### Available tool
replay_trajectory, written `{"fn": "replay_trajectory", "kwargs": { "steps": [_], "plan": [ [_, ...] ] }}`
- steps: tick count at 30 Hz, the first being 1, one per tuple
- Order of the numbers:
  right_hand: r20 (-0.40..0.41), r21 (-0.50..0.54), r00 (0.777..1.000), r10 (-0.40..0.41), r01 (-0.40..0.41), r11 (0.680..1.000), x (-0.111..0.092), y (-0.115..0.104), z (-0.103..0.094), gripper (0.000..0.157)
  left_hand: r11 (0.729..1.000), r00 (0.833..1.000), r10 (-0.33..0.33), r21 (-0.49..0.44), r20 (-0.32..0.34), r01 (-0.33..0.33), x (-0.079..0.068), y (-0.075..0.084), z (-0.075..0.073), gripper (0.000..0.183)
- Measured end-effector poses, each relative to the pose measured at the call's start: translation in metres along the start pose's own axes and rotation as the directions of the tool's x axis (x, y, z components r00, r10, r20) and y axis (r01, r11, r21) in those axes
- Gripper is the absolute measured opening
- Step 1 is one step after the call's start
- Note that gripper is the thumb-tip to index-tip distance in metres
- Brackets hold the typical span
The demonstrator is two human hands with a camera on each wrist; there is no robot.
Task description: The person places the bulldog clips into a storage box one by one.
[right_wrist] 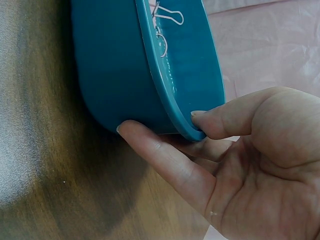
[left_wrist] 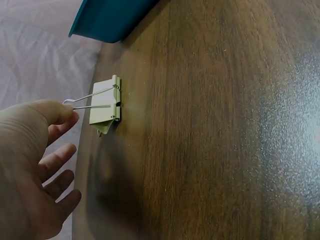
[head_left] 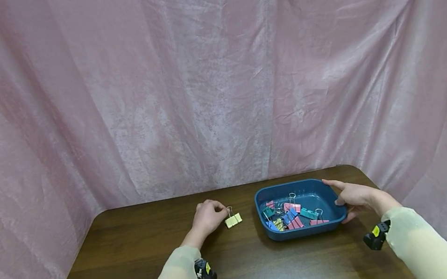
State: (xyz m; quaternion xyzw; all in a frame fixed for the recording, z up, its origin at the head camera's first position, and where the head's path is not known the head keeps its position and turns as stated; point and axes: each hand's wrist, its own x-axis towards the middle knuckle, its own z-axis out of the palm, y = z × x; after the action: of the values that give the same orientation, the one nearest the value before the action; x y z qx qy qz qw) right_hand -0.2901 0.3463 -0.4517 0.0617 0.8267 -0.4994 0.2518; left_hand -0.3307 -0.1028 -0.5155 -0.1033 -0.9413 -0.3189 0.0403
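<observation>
A yellow binder clip (head_left: pixel 233 220) is pinched by its wire handle between the thumb and forefinger of my left hand (head_left: pixel 208 218). In the left wrist view the clip (left_wrist: pixel 104 102) is close over the wooden table, its other fingers spread apart from it. To the right is a blue rectangular tray (head_left: pixel 303 233) with several binder clips (head_left: pixel 290 215) in pink, blue, green and yellow, mostly in its left half. My right hand (head_left: pixel 356 197) grips the tray's right end. In the right wrist view, the thumb (right_wrist: pixel 225 120) hooks over the rim while fingers press the outer wall.
The brown wooden table (head_left: pixel 137 259) reaches back to a pink curtain (head_left: pixel 200 90) hanging behind and around it. A black wrist camera (head_left: pixel 206 274) sits on the left forearm, and another camera (head_left: pixel 377 236) on the right.
</observation>
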Motion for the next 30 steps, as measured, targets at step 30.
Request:
{"fn": "replay_trajectory", "kwargs": {
  "steps": [30],
  "plan": [
    [-0.006, 0.001, 1.0, -0.023, 0.023, 1.0, 0.001, 0.003, 0.001, 0.083, 0.993, 0.999, -0.045, -0.114, -0.029, 0.041, -0.002, -0.007, -0.014, 0.015]
  ]
}}
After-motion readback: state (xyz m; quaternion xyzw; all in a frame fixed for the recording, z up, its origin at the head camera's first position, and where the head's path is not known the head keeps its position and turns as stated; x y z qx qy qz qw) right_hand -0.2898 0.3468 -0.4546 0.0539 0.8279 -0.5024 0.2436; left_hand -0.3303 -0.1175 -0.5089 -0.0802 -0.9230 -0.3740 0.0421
